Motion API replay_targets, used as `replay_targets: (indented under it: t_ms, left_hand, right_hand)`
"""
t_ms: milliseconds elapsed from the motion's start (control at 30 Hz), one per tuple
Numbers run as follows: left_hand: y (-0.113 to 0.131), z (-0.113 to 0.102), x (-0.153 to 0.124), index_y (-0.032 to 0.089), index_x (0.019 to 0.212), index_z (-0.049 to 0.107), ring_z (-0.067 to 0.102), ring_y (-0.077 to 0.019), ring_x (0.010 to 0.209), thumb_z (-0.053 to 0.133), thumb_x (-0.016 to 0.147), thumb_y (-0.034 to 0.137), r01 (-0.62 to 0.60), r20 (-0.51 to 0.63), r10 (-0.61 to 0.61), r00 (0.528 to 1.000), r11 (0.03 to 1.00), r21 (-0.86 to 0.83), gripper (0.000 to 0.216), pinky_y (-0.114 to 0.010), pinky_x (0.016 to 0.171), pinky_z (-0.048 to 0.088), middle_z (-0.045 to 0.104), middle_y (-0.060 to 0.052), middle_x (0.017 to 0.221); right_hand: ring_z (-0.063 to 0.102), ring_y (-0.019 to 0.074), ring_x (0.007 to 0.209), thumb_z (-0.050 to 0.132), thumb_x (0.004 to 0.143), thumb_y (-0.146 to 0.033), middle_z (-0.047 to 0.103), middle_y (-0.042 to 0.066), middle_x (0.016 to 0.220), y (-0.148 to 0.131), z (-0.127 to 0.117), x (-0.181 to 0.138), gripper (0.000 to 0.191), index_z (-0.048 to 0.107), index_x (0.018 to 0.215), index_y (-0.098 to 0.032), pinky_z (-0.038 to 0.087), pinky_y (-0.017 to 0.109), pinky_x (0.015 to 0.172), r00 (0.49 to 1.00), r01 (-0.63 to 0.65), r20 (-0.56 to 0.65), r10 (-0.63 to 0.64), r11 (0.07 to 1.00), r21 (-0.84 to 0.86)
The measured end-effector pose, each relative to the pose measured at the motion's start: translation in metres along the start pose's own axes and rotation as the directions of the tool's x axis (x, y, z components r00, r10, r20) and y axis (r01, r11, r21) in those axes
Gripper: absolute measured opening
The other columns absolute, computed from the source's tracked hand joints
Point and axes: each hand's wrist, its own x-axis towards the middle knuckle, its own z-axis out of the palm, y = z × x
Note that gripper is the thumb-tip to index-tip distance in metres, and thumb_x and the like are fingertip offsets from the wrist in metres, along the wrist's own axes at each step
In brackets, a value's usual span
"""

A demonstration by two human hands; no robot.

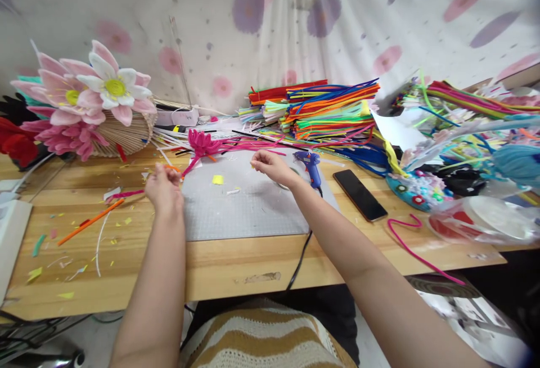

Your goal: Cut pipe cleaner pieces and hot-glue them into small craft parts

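Note:
My left hand is closed around the lower stem of a pink pipe-cleaner flower, whose head points up and to the right over the grey cutting mat. An orange bit shows at my fingertips. My right hand hovers over the mat's far edge with its fingers pinched together; what they pinch is too small to make out. A blue glue gun lies just right of that hand.
Stacks of coloured pipe cleaners fill the back of the wooden table. A basket of large pink and white flowers stands at the left. A black phone, a loose pink pipe cleaner, an orange one and scraps lie about.

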Motion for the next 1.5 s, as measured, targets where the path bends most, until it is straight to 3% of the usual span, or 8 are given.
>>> replay_targets:
  t_ms: [167, 333, 600, 733, 867, 1033, 1167, 1500]
  left_hand:
    - [0.024, -0.018, 0.019, 0.016, 0.065, 0.047, 0.043, -0.0008, 0.046, 0.053, 0.082, 0.028, -0.167, 0.02, 0.166, 0.986, 0.972, 0.165, 0.022, -0.018, 0.059, 0.047, 0.045, 0.01, 0.049]
    - [0.013, -0.025, 0.017, 0.014, 0.075, 0.06, 0.059, -0.0088, 0.061, 0.066, 0.061, 0.012, -0.106, 0.264, -0.023, 0.964, 0.879, 0.465, 0.015, -0.026, 0.066, 0.05, 0.062, 0.002, 0.066]
    - [0.003, -0.017, 0.01, 0.017, 0.078, 0.064, 0.061, -0.0209, 0.072, 0.076, 0.05, 0.036, -0.371, 0.353, 0.122, 0.927, 0.424, 0.826, 0.036, -0.036, 0.071, 0.049, 0.064, -0.004, 0.073]
    - [-0.019, 0.005, -0.016, 0.019, 0.101, 0.06, 0.058, -0.0201, 0.094, 0.071, 0.059, 0.034, -0.549, 0.583, 0.143, 0.8, 0.568, 0.614, 0.045, -0.034, 0.08, 0.047, 0.063, -0.008, 0.101]
    - [-0.033, 0.029, -0.048, 0.015, 0.085, 0.065, 0.063, -0.0177, 0.08, 0.068, 0.065, 0.033, -0.208, 0.67, -0.258, 0.696, 0.82, 0.533, 0.027, -0.033, 0.078, 0.049, 0.067, -0.008, 0.084]
    - [-0.029, 0.038, -0.062, 0.011, 0.076, 0.065, 0.065, -0.0163, 0.07, 0.067, 0.07, 0.033, 0.317, 0.596, -0.64, 0.486, 0.764, 0.562, 0.023, -0.029, 0.068, 0.052, 0.067, -0.009, 0.074]
    - [-0.03, 0.036, -0.057, 0.011, 0.072, 0.064, 0.061, -0.0102, 0.059, 0.063, 0.075, 0.027, 0.447, 0.573, -0.722, 0.388, 0.691, 0.568, 0.017, -0.025, 0.065, 0.053, 0.064, -0.006, 0.069]
    - [-0.036, 0.035, -0.055, 0.013, 0.076, 0.063, 0.058, -0.0073, 0.052, 0.061, 0.077, 0.027, 0.601, 0.496, -0.818, 0.293, 0.561, 0.57, 0.014, -0.019, 0.052, 0.053, 0.061, -0.001, 0.063]
  right_hand:
    - [0.044, 0.0082, 0.06, 0.052, 0.075, -0.037, 0.048, -0.002, 0.067, 0.0, -0.005, -0.003, 0.021, 0.047, 0.074, -0.017, 0.034, 0.022, 0.057, 1.0, -0.013, 0.019, 0.013, 1.0, -0.003]
    - [0.045, 0.0086, 0.06, 0.051, 0.075, -0.034, 0.049, -0.002, 0.067, -0.002, -0.004, -0.001, 0.017, 0.049, 0.074, -0.016, 0.035, 0.023, 0.058, 0.999, -0.002, 0.049, 0.004, 0.999, -0.04]
    - [0.047, 0.0084, 0.061, 0.05, 0.075, -0.029, 0.051, -0.002, 0.067, -0.011, -0.001, 0.003, 0.013, 0.049, 0.074, -0.016, 0.037, 0.023, 0.06, 0.991, -0.015, 0.131, 0.022, 0.998, -0.057]
    - [0.047, 0.0083, 0.061, 0.052, 0.075, -0.03, 0.05, -0.002, 0.065, -0.009, 0.006, 0.007, 0.015, 0.048, 0.073, -0.016, 0.037, 0.022, 0.059, 0.987, -0.007, 0.163, 0.012, 0.999, -0.033]
    - [0.047, 0.0077, 0.061, 0.052, 0.075, -0.03, 0.05, -0.003, 0.066, -0.01, 0.012, 0.008, 0.014, 0.049, 0.073, -0.016, 0.037, 0.022, 0.058, 0.981, 0.012, 0.196, -0.007, 1.0, -0.025]
    - [0.047, 0.0076, 0.061, 0.051, 0.076, -0.027, 0.051, -0.002, 0.067, -0.017, 0.011, 0.005, 0.012, 0.049, 0.074, -0.015, 0.038, 0.021, 0.057, 0.974, 0.004, 0.226, 0.007, 0.999, -0.049]
    - [0.049, 0.0074, 0.062, 0.051, 0.076, -0.025, 0.051, -0.003, 0.068, -0.019, 0.007, 0.003, 0.01, 0.048, 0.074, -0.015, 0.039, 0.022, 0.059, 0.973, -0.007, 0.233, 0.008, 1.0, -0.005]
    - [0.047, 0.0065, 0.061, 0.056, 0.075, -0.032, 0.05, -0.004, 0.068, -0.023, 0.004, 0.0, 0.018, 0.047, 0.075, -0.015, 0.036, 0.021, 0.057, 0.938, -0.1, 0.346, 0.036, 0.98, 0.17]
